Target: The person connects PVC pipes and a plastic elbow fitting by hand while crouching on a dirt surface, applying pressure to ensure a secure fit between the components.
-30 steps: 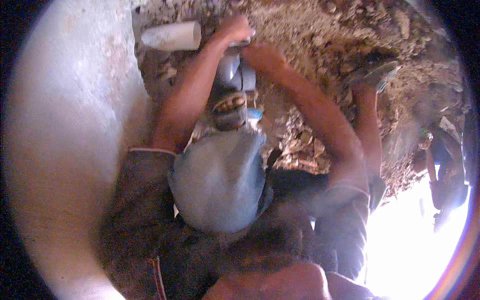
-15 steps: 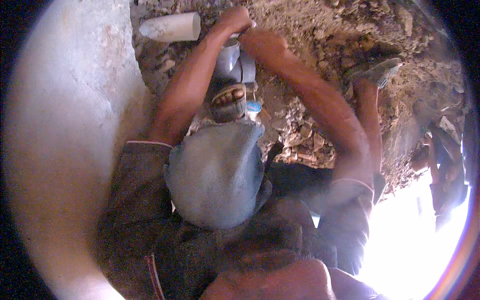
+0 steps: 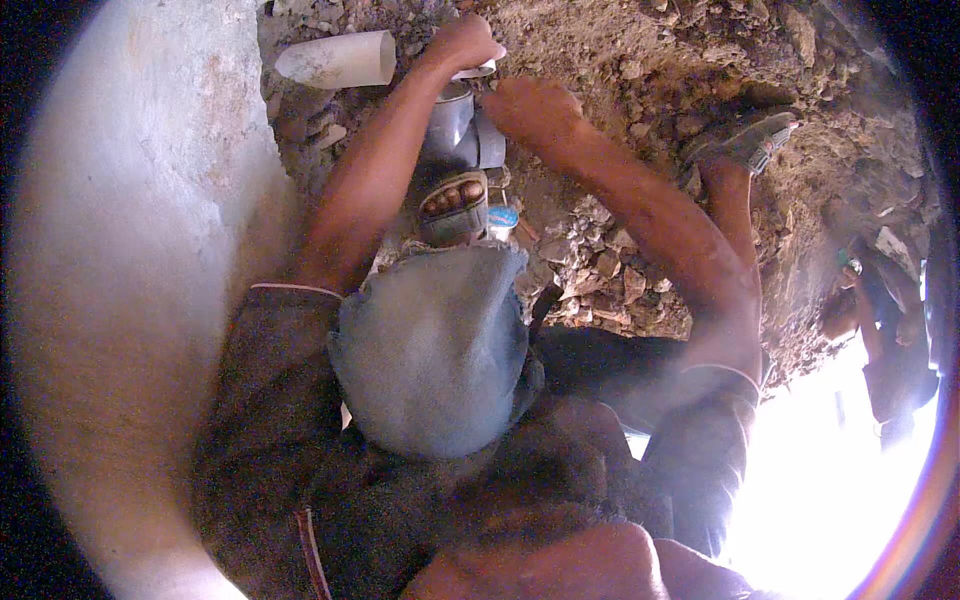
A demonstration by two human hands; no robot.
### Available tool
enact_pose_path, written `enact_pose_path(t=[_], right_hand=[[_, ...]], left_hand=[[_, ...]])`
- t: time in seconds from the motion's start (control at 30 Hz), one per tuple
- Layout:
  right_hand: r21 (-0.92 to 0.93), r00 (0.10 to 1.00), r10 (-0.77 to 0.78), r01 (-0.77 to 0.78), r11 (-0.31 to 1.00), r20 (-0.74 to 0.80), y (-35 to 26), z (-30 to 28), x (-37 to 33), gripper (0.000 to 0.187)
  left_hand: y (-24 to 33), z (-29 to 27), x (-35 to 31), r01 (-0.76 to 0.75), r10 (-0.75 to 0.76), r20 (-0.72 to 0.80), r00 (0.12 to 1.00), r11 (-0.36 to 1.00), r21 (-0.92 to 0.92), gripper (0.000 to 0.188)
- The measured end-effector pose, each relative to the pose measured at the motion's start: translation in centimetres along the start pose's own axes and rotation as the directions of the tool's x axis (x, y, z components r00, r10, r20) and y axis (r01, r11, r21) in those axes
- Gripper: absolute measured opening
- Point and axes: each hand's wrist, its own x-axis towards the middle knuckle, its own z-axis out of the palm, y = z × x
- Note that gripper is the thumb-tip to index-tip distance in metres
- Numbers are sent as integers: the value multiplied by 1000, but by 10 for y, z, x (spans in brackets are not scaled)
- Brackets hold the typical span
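Near the top of the head view, my left hand (image 3: 466, 42) is closed round a small white piece (image 3: 483, 70), mostly hidden by the fingers. Just below that piece is the open rim of a grey plastic pipe fitting (image 3: 453, 130), with a side branch to its right. My right hand (image 3: 533, 108) is beside the fitting, a little right of my left hand. Its fingers are curled in and what they hold, if anything, is hidden. My sandalled foot (image 3: 455, 208) stands right below the fitting.
A white pipe length (image 3: 338, 60) lies on the rubble at upper left, beside a pale wall (image 3: 150, 250). A small can with a blue top (image 3: 502, 219) stands right of my foot. Broken stones (image 3: 610, 270) cover the ground. Another person (image 3: 885, 330) is at far right.
My right hand has drawn slightly down and away from my left hand, leaving a gap between them. More of the white piece shows under my left hand.
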Motion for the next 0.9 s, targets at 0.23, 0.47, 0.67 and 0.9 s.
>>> enact_pose_path(t=[0.23, 0.47, 0.67, 0.9], right_hand=[[56, 992, 122, -123, 991, 21, -12, 15, 17, 17], [183, 968, 243, -250, 951, 63, -17, 16, 25, 21], [89, 974, 216, -222, 971, 69, -13, 15, 19, 22], [21, 993, 115, -114, 993, -36, -12, 1, 7, 16]], left_hand=[[-21, 13, 9, -34, 37, -105, 994, 999, 25, 38], [-9, 10, -10, -46, 48, -86, 995, 999, 24, 43], [8, 9, -11, 45, -50, -54, 997, 996, -81, 36], [0, 14, -8, 28, -27, -31, 999, 1000, 15, 37]])
